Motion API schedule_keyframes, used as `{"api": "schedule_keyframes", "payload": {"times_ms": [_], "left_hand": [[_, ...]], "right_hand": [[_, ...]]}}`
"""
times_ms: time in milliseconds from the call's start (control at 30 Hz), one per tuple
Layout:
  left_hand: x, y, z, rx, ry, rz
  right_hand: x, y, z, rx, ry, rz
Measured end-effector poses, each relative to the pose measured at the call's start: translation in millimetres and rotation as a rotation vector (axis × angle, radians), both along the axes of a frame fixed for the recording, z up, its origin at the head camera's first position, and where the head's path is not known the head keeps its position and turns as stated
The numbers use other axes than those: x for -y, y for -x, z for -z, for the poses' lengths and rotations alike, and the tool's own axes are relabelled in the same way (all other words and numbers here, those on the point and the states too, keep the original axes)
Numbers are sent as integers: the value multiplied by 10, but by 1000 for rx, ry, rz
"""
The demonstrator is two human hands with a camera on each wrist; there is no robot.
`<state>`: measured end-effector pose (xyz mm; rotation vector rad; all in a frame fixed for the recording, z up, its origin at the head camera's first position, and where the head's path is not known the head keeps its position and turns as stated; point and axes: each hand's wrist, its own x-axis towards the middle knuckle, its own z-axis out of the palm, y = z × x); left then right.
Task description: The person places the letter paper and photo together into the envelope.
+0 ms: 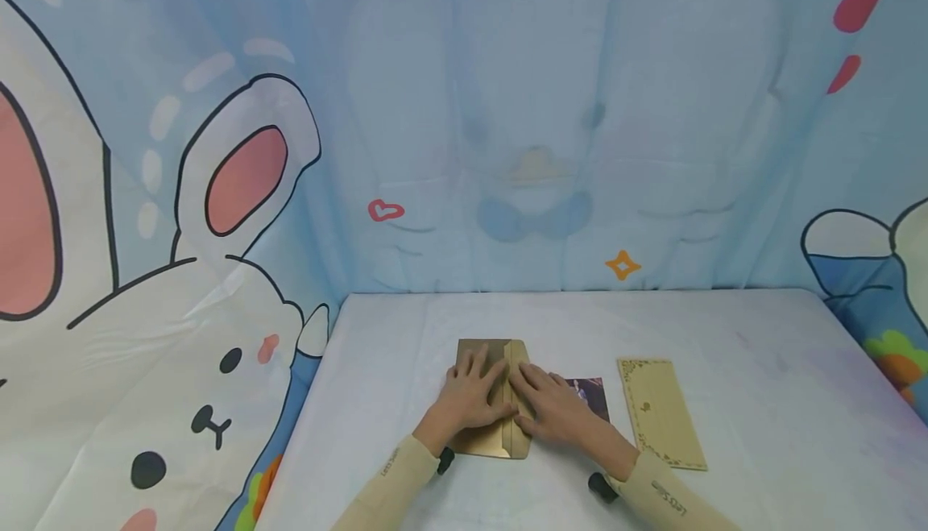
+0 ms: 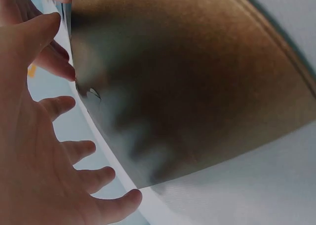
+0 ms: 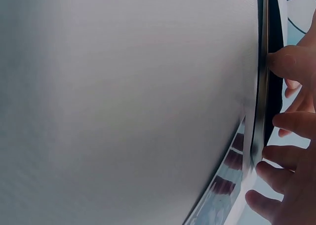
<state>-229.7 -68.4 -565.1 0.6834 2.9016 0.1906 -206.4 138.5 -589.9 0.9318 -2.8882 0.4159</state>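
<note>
A shiny gold-brown envelope [image 1: 478, 441] lies flat on the white table, its long flap [image 1: 517, 444] along the right side. My left hand [image 1: 470, 396] rests on the envelope's body with fingers spread. On the flap, my right hand [image 1: 553, 408] presses with its fingers stretched out to the left. The right wrist view shows the fingertips of this hand [image 3: 289, 151] along the flap's raised edge. A dark printed photo [image 1: 596, 394] lies partly hidden under the right hand. The left wrist view shows the envelope's glossy surface [image 2: 207, 101] close beside the left hand [image 2: 54, 151].
To the right lies a tan rectangular card or envelope [image 1: 661, 414] with a decorated border. The white table [image 1: 761, 402] meets a blue cartoon-printed curtain [image 1: 435, 112] at its back edge. A large printed rabbit [image 1: 181, 378] shows on the cloth at left.
</note>
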Motion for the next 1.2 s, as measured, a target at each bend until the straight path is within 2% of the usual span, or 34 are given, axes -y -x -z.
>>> {"api": "schedule_keyframes", "payload": {"times_ms": [367, 667, 1200], "left_hand": [[-35, -4, 69, 12, 40, -4], [-56, 23, 51, 26, 82, -3], [-26, 83, -52, 176, 44, -36]], "right_hand": [[17, -13, 8, 87, -9, 0], [6, 1, -50, 117, -7, 10], [-1, 29, -64, 137, -14, -15]]}}
